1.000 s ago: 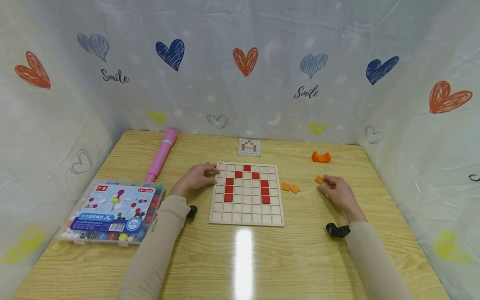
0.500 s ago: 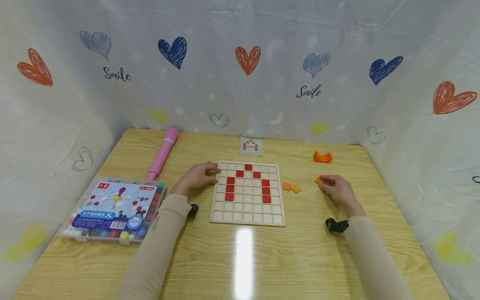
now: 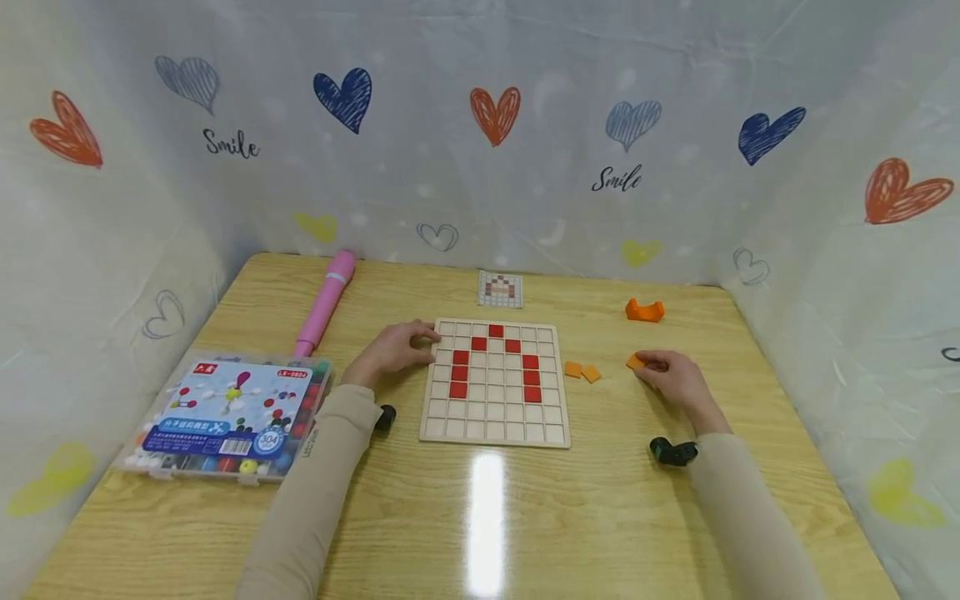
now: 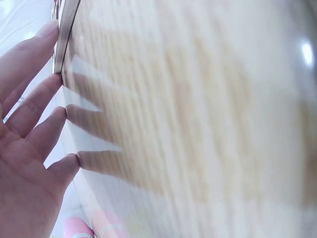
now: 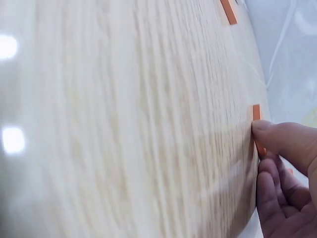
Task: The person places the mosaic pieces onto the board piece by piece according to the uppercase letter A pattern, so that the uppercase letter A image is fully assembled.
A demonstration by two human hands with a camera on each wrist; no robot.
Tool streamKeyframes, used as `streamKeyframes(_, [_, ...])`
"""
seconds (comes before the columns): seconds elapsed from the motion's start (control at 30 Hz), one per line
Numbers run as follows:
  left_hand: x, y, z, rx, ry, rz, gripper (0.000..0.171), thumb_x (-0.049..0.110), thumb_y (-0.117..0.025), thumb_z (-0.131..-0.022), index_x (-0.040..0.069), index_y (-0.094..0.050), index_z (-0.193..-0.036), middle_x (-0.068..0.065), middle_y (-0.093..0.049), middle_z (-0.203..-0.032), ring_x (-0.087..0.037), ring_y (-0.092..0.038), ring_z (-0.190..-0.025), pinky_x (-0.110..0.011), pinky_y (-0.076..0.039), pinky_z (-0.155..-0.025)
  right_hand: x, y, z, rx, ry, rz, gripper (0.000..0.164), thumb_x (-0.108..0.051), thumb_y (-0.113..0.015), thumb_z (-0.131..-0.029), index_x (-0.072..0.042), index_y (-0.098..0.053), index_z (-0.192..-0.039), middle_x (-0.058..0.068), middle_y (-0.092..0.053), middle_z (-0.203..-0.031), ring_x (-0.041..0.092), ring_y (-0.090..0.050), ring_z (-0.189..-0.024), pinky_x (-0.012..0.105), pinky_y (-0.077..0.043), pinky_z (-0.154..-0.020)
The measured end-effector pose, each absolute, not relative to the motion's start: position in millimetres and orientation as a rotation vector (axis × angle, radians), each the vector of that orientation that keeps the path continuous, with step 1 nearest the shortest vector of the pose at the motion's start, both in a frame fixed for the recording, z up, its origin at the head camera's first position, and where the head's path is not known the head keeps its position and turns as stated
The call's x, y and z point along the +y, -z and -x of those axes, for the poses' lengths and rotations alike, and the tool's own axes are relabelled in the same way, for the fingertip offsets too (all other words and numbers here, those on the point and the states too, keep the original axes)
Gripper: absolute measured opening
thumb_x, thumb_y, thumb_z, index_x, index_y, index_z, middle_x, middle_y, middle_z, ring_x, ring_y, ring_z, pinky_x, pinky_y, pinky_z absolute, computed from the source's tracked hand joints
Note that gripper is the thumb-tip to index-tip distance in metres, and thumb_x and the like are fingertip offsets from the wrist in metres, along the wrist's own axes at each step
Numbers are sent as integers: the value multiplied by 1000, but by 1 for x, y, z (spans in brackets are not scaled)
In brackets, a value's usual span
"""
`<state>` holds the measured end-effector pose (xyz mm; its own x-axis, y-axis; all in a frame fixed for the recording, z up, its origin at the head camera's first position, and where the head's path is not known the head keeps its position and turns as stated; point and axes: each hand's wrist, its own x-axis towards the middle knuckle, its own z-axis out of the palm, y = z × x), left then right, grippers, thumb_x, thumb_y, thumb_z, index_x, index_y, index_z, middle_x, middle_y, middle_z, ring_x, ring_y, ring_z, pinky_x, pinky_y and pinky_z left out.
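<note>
A pale wooden grid board point(image 3: 496, 411) lies mid-table, with several red square tiles point(image 3: 458, 372) set in its cells as an arch. My left hand point(image 3: 393, 348) rests at the board's left edge; in the left wrist view its fingers point(image 4: 30, 111) are spread, one tip against the board's side and others down on the tabletop. Right of the board, my right hand point(image 3: 675, 383) pinches an orange square tile point(image 3: 633, 361). The right wrist view has the thumb point(image 5: 285, 141) on that tile, low at the wood surface. Two more orange tiles point(image 3: 573, 369) lie between board and right hand.
A small printed pattern card point(image 3: 500, 290) lies behind the board. An orange U-shaped piece point(image 3: 645, 310) stands at the back right. On the left are a pink tube-shaped item point(image 3: 326, 305) and a clear plastic box of molecular model parts point(image 3: 225, 417).
My right hand has closed thumb and fingers onto the orange tile it was beside, covering part of it. My left hand stays at the board's edge. The head view shifts slightly.
</note>
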<state>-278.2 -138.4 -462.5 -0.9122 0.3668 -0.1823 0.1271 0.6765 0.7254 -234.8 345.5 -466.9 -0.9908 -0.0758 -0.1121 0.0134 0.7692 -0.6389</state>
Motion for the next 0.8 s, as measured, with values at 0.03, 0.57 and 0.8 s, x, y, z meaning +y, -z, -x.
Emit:
streamKeyframes(0.03, [-139, 463, 279, 2578, -1082, -390, 38, 17, -69, -95, 10, -64, -132, -10, -37, -161, -35, -18, -154, -53, -15, -127, 344, 467, 234, 2835, 1024, 53, 44, -19, -62, -100, 5, -57, -137, 28, -61, -130, 38, -59, -112, 46, -50, -93])
streamKeyframes(0.57, [-142, 462, 281, 2572, -1076, -386, 38, 17, -69, -95, 11, -64, -132, -9, -37, -161, -35, -16, -155, -53, -13, -127, 296, 462, 230, 2870, 1020, 74, 41, -22, -60, -102, 0, -60, -136, 25, -60, -135, 40, -61, -118, 53, -52, -98])
streamKeyframes(0.8, [-140, 463, 280, 2565, -1071, -387, 38, 17, -69, -95, 11, -64, -132, -9, -38, -161, -34, -17, -155, -53, -14, -127, 238, 458, 222, 2801, 1122, 178, 36, -20, -67, -97, -3, -66, -129, 20, -62, -129, 32, -65, -111, 47, -55, -97])
